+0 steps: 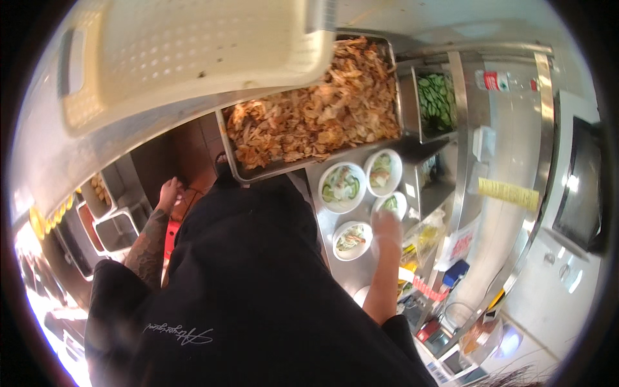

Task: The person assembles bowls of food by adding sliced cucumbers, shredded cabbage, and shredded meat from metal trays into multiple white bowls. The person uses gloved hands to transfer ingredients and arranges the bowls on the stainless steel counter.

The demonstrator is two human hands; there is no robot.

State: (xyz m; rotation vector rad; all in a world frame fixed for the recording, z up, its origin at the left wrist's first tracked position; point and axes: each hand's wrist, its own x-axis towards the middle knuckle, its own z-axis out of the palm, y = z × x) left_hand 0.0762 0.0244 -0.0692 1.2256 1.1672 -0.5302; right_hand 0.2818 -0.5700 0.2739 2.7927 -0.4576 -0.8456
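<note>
My right hand [387, 227], smeared by motion and seemingly in a thin clear glove, is over the near edge of a small white bowl [393, 201] with green slices in it. Whether its fingers hold anything is hidden. Around it stand more white bowls: one with cucumber-like slices [342, 187], one with greens and pale reddish shreds [383, 173], and one with shredded food [352, 240]. Away to the left, my left hand [170, 193] hangs beside my body, its fingers loosely apart and nothing seen in them.
A large metal tray [277, 171] of browned shredded food lies ahead. A cream perforated basket [187, 58] looms above it. At right are a container of green slices [436, 103], a metal shelf rail [458, 129] and a red-labelled bottle [493, 80]. Metal bins [116, 229] stand left.
</note>
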